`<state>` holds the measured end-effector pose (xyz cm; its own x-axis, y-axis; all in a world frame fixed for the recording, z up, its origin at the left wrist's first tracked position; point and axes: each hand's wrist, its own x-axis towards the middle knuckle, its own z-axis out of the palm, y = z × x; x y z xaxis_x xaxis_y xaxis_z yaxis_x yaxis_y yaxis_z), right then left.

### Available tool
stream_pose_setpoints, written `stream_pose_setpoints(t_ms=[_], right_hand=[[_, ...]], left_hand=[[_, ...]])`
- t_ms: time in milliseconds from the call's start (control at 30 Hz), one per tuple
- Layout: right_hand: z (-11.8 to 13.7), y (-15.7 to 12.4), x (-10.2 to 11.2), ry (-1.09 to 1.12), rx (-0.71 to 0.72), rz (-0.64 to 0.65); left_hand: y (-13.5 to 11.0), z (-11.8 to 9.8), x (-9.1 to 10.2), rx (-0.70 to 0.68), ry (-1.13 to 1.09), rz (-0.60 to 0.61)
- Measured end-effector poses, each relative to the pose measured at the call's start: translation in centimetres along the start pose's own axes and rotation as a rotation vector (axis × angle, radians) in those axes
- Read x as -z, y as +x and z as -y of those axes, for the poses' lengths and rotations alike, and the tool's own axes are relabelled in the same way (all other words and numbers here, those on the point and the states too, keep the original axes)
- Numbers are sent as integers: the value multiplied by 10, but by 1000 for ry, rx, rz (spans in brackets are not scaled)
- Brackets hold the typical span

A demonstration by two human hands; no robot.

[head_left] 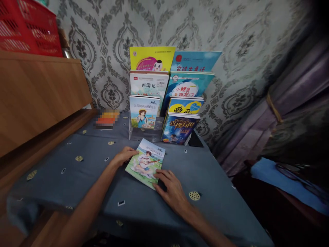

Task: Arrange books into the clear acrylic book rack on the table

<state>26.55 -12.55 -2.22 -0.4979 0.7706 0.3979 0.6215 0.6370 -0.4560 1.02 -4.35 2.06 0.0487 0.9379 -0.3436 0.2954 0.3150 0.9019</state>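
A thin book (147,161) with a guitar player on its green and pale blue cover is held between my two hands, tilted a little, low over the blue tablecloth or touching it; I cannot tell which. My left hand (124,156) grips its upper left edge, with the fingertips partly hidden. At the lower right edge, my right hand (169,187) has its fingers on the cover and its thumb near the bottom corner. Just beyond stands a clear tiered book rack (150,134). Its front tier holds a book with a girl in a hat (144,115) and a dark blue book (181,129).
Higher tiers hold a yellow book (151,56), a white book (149,84) and several blue ones. A blurred orange item (106,119) lies on the tablecloth (100,171) at the left. A wooden cabinet (41,99) bears a red basket (31,31). Curtains (246,123) hang right.
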Motion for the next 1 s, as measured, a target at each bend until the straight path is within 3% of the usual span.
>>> stream_pose_setpoints(t_ms=[133,267,400,533,633,733,833,1000], right_hand=[[-4,-2,-4,59,-28,-24],[-10,5,-9,171,-146,-147],[-22,25,-14,301,-291,-282],[-30,48,-14,543,-415,-416],[-27,63,-9,814,-457,-334],[-16,76,1,932,-393,-266],[-5,88,11,833,-261,-360],[-2,93,10,453,-110,-416]], left_hand=[[-3,3,-5,-59,-168,122],[-5,5,-1,-137,-373,271],[-9,5,2,-205,-434,295],[-12,2,3,-232,-460,259],[-12,0,5,-280,-477,222],[-11,-2,7,-343,-482,153],[-10,-4,8,-440,-478,37],[-8,-3,6,-589,-395,-115]])
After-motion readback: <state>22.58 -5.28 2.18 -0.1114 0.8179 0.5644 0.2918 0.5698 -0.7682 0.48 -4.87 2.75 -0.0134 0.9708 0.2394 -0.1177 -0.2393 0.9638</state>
